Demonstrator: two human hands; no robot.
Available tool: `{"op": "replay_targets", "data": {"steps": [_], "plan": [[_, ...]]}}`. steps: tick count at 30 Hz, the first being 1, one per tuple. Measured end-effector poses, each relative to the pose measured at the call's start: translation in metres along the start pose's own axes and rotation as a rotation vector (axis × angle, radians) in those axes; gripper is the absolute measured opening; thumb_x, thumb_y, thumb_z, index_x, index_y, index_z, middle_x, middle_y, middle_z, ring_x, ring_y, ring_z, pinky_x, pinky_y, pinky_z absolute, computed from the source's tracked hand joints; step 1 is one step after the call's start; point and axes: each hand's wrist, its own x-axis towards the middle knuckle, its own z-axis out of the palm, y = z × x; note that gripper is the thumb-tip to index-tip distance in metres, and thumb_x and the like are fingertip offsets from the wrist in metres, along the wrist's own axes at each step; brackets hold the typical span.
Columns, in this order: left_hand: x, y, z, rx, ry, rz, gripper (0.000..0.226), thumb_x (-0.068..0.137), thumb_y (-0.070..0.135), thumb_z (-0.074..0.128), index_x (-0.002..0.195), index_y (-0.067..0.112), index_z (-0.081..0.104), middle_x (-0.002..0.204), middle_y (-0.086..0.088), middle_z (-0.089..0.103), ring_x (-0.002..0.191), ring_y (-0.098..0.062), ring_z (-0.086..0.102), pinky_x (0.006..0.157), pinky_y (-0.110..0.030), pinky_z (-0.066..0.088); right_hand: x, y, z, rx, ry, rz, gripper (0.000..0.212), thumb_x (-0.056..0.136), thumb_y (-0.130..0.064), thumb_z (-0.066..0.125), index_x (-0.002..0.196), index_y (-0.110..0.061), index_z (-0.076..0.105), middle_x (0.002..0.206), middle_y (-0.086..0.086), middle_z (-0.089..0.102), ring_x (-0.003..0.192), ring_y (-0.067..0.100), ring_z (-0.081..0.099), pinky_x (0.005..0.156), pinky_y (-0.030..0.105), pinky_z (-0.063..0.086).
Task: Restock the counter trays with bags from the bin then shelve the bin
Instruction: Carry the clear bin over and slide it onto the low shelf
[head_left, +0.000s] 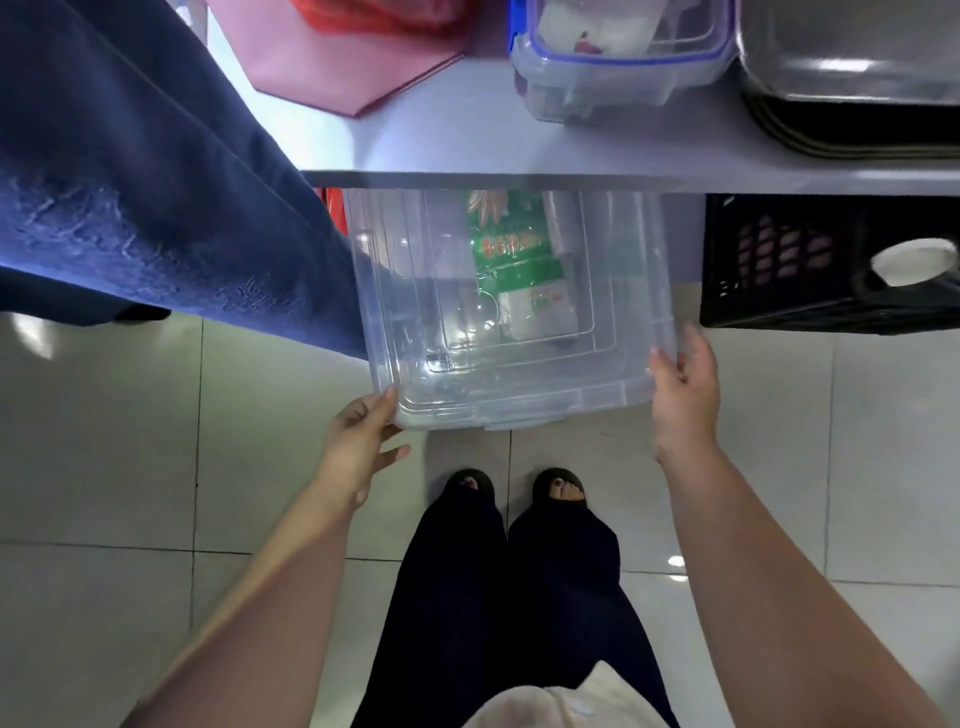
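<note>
Blue cloth (130, 197) hangs at upper left. At lower centre-left, the left hand (358, 441) touches the bin's near corner, fingers loosely spread. The lidded clear bin (519, 374) sits mid-frame, its far half under the tabletop (519, 150), with a green bag (511, 244) inside. The right hand (683, 389) presses straight fingers against the bin's right rim. A black crate (779, 260) stands at right. The bin is probably light, stiff and slick; hold it by the rim at opposite sides.
</note>
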Motion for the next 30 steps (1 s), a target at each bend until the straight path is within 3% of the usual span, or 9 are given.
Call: {"op": "replay_targets", "data": {"steps": [3, 6, 12, 16, 19, 21, 24, 27, 30], "plan": [[0.005, -0.001, 0.004, 0.033, 0.042, 0.054, 0.016, 0.095, 0.03, 0.058, 0.082, 0.019, 0.056, 0.085, -0.002, 0.063, 0.086, -0.019, 0.061, 0.087, -0.045, 0.052, 0.005, 0.002, -0.004, 0.245, -0.027, 0.237, 0.013, 0.085, -0.025, 0.069, 0.093, -0.016, 0.065, 0.094, 0.007, 0.069, 0.095, 0.029, 0.066, 0.077, 0.039, 0.055], [0.018, 0.018, 0.007, 0.018, 0.066, 0.093, 0.018, 0.096, 0.034, 0.055, 0.083, 0.023, 0.052, 0.083, -0.003, 0.057, 0.086, -0.019, 0.058, 0.078, -0.04, 0.055, 0.005, 0.006, -0.005, 0.328, -0.109, 0.273, 0.012, 0.085, -0.024, 0.069, 0.08, -0.014, 0.064, 0.082, 0.004, 0.07, 0.082, 0.021, 0.067, 0.083, 0.045, 0.055], [0.046, 0.074, 0.015, 0.005, 0.03, 0.067, 0.022, 0.092, 0.048, 0.056, 0.086, 0.027, 0.049, 0.086, 0.002, 0.063, 0.081, -0.015, 0.065, 0.078, -0.041, 0.056, 0.012, -0.012, 0.019, 0.244, -0.03, 0.28, 0.022, 0.086, -0.034, 0.068, 0.087, -0.013, 0.059, 0.095, 0.008, 0.063, 0.086, 0.022, 0.062, 0.078, 0.04, 0.056], [0.043, 0.078, 0.026, 0.014, 0.081, 0.051, 0.033, 0.085, 0.053, 0.062, 0.097, 0.025, 0.052, 0.101, -0.002, 0.064, 0.099, -0.023, 0.066, 0.08, -0.041, 0.056, 0.023, -0.029, 0.028, 0.014, 0.102, 0.213, 0.037, 0.085, -0.042, 0.067, 0.1, -0.009, 0.059, 0.098, 0.006, 0.062, 0.085, 0.021, 0.06, 0.076, 0.034, 0.056], [0.016, 0.053, 0.039, 0.052, 0.342, 0.238, 0.046, 0.074, 0.048, 0.076, 0.105, 0.023, 0.051, 0.094, 0.0, 0.059, 0.088, -0.018, 0.06, 0.084, -0.043, 0.054, 0.01, -0.036, 0.024, -0.346, 0.231, -0.232, 0.05, 0.083, -0.034, 0.069, 0.124, -0.01, 0.053, 0.123, 0.012, 0.055, 0.113, 0.025, 0.049, 0.095, 0.028, 0.038], [-0.006, 0.031, 0.049, 0.265, 0.419, 0.639, 0.043, 0.072, 0.037, 0.079, 0.102, 0.023, 0.052, 0.095, 0.0, 0.058, 0.088, -0.018, 0.055, 0.085, -0.044, 0.049, -0.004, -0.037, 0.025, -0.528, 0.153, -0.682, 0.056, 0.08, -0.032, 0.072, 0.126, -0.009, 0.051, 0.128, 0.014, 0.052, 0.12, 0.026, 0.041, 0.102, 0.032, 0.032], [-0.003, 0.019, 0.067, 0.813, 0.225, 1.137, 0.046, 0.075, 0.032, 0.075, 0.114, 0.02, 0.054, 0.121, -0.002, 0.057, 0.113, -0.025, 0.05, 0.098, -0.041, 0.038, -0.023, -0.026, 0.042, -0.875, -0.171, -0.901, 0.078, 0.077, -0.048, 0.07, 0.14, -0.016, 0.038, 0.147, 0.01, 0.038, 0.139, 0.03, 0.02, 0.116, 0.046, 0.015], [0.026, 0.028, 0.078, 1.33, 0.151, 1.238, 0.077, 0.074, 0.036, 0.075, 0.142, 0.023, 0.04, 0.152, -0.01, 0.033, 0.141, -0.035, 0.023, 0.116, -0.055, 0.011, -0.025, -0.009, 0.059, -1.283, -0.305, -0.917, 0.107, 0.071, -0.06, 0.068, 0.151, -0.022, 0.008, 0.16, 0.008, 0.005, 0.143, 0.04, -0.007, 0.115, 0.054, -0.01], [0.047, 0.033, 0.075, 1.593, 0.193, 1.15, 0.097, 0.075, 0.041, 0.075, 0.152, 0.033, 0.016, 0.16, -0.007, 0.011, 0.146, -0.036, 0.006, 0.114, -0.057, -0.001, -0.014, -0.003, 0.065, -1.364, -0.284, -0.931, 0.109, 0.073, -0.059, 0.067, 0.15, -0.027, -0.003, 0.159, 0.006, -0.008, 0.142, 0.04, -0.015, 0.113, 0.052, -0.016]]}}
